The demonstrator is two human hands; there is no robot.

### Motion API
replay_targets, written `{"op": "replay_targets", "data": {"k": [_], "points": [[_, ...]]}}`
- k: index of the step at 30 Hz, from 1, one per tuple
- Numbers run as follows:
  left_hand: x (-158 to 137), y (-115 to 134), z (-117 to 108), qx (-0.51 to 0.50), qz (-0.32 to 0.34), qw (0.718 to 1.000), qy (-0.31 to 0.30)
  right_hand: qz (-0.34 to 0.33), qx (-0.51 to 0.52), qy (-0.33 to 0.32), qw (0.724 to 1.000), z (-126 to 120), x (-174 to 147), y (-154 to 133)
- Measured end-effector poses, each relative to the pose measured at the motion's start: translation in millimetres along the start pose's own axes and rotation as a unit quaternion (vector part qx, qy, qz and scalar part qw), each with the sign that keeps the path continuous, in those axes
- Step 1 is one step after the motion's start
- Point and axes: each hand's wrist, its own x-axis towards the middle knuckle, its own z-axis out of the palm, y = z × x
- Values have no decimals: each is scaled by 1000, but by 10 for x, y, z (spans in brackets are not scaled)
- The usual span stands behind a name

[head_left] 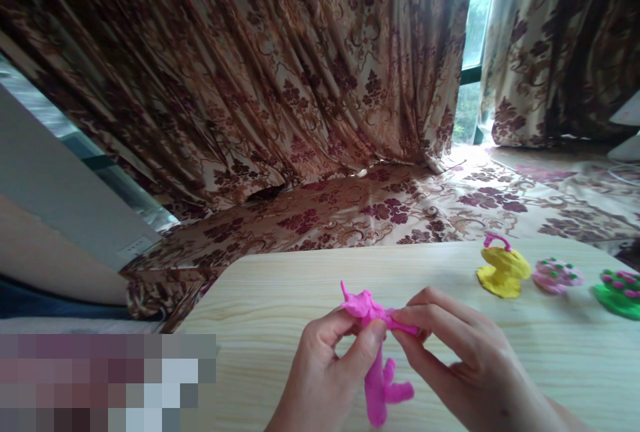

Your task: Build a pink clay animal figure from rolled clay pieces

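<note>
Above the pale wood-grain table, a bright pink modelling clay figure (375, 382) is held between my hands. It has a long rounded stem with two stubby side pieces near the bottom, and a lumpy top with a thin spike pointing up. My left hand (333, 362) grips it just under the top, thumb pressed on the front. With thumb and fingertips, my right hand (457, 339) pinches a pink strip that sticks out to the right from the top. Part of that strip is hidden by the fingers.
At the table's (280, 285) back right stand a yellow clay piece (503, 272) with a pink loop, a pale pink clay piece (556, 275) with green dots, and a green clay piece (620, 295) with pink dots. Behind hangs a floral curtain (300, 72). Pixelation covers the lower left.
</note>
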Motion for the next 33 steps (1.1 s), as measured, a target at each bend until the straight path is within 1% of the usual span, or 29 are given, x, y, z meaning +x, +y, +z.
{"op": "replay_targets", "data": {"k": [2, 4, 8, 12, 14, 18, 22, 25, 27, 29, 31, 33], "points": [[-1, -6, -10, 17, 13, 1000, 8, -2, 3, -3, 1000, 7, 2, -2], [4, -13, -20, 32, 21, 999, 0, 0, 4, -1, 1000, 13, 8, -4], [15, -9, -29, 22, 15, 999, -25, 11, -1, 1, 1000, 23, 10, -8], [7, -12, -29, 17, 18, 999, -24, 7, 5, -2, 1000, 20, 0, -16], [-1, -24, -23, 15, 5, 999, -28, 6, -2, -2, 1000, 14, -2, -17], [2, -36, -3, 3, -25, 999, -43, -3, -14, -7, 1000, 14, 0, -8], [27, -30, -18, -18, -8, 999, -39, -1, -28, -14, 1000, -13, 21, -24], [31, -12, -63, -55, -6, 998, -27, 6, -41, -2, 999, -109, 48, -55], [18, -1, -96, -92, -9, 995, -25, 40, -32, -2, 999, -185, 63, -64], [-5, -1, -126, -124, -9, 992, -28, 112, 2, -21, 993, -230, 72, -56], [-31, -14, -146, -128, -9, 991, -27, 188, 57, -43, 980, -226, 77, -40], [-51, -30, -154, -118, -12, 992, -33, 230, 114, -62, 965, -187, 80, -30]]}}
